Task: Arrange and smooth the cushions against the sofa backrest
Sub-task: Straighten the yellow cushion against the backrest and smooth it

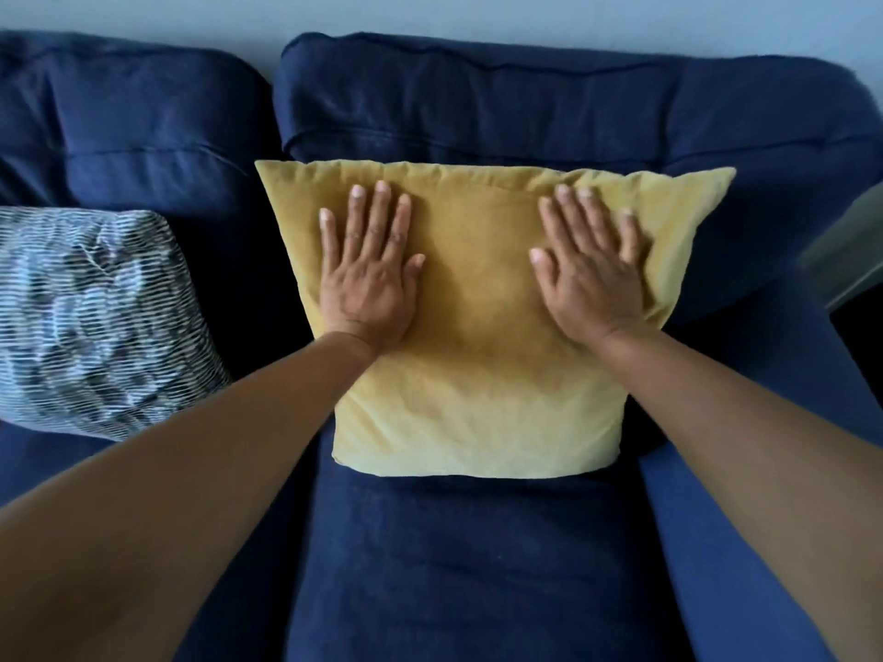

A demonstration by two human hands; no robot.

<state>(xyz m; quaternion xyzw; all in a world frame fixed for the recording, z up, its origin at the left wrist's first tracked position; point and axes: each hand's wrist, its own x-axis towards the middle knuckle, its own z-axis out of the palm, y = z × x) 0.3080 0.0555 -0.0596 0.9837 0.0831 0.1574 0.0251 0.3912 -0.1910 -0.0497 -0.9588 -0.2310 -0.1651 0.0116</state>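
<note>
Fingers spread flat, gripping nothing, left hand and right hand pressed on yellow cushion, propped against backrest at seat rear; smoothing judged underway, top edge creased; patterned cushion leftward, untended.

The patterned cushion is cut off by the left edge.
</note>
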